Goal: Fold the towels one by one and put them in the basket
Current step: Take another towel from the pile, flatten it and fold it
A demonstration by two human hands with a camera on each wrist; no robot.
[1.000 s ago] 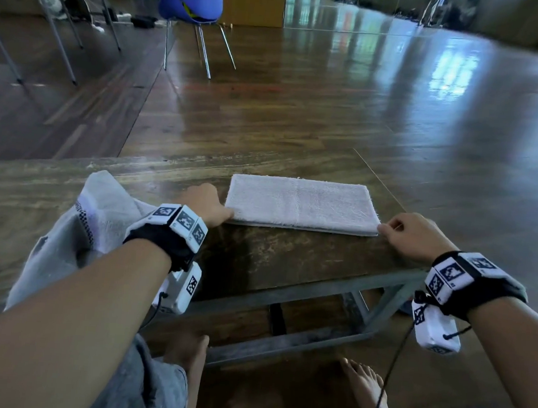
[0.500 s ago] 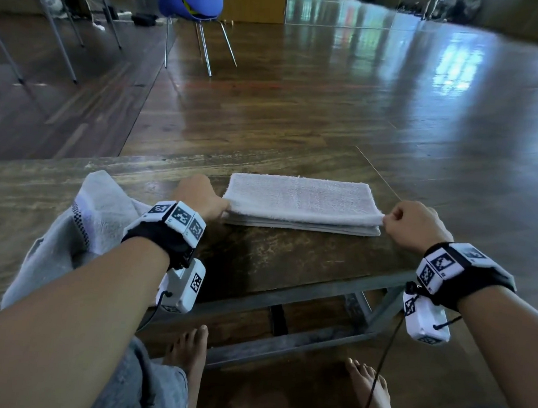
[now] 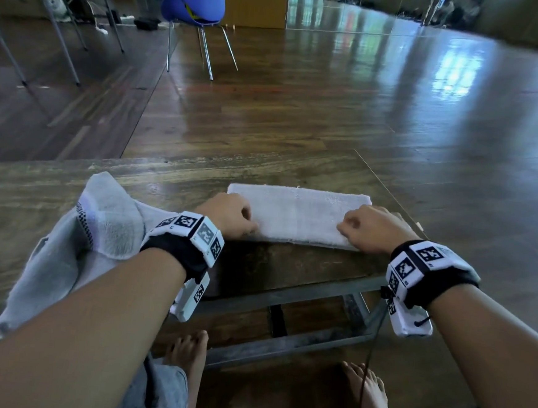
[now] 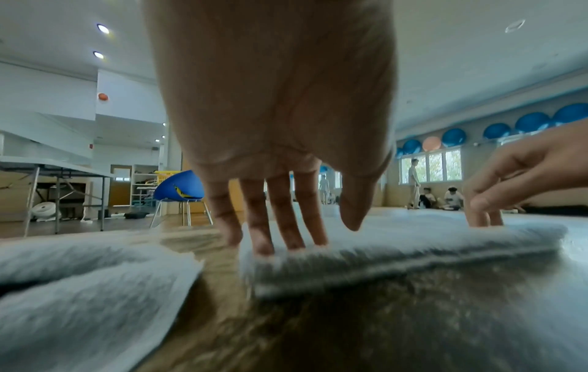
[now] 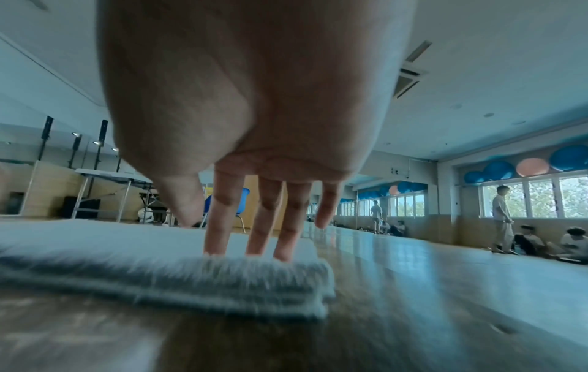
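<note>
A folded white towel (image 3: 296, 214) lies flat on the wooden table (image 3: 288, 269), near its right end. My left hand (image 3: 228, 213) rests on the towel's left end and my right hand (image 3: 368, 227) on its right end. In the left wrist view the left hand's fingers (image 4: 286, 234) point straight down onto the layered towel (image 4: 413, 251), thumb apart. The right wrist view shows the right hand's fingers (image 5: 251, 241) pressing the towel's top (image 5: 159, 271) near its end. Neither hand holds a fold. No basket is in view near the table.
A crumpled grey-white towel (image 3: 98, 232) lies left of my left wrist and hangs over the near table edge. My bare feet (image 3: 188, 355) are under the metal table frame. A blue chair (image 3: 193, 1) and folding tables stand far back; people sit by the windows (image 5: 534, 241).
Both hands were pinching the towel's near corners and lifted that edge a little. They now sit further in, on top of the towel, which lies flat again.
</note>
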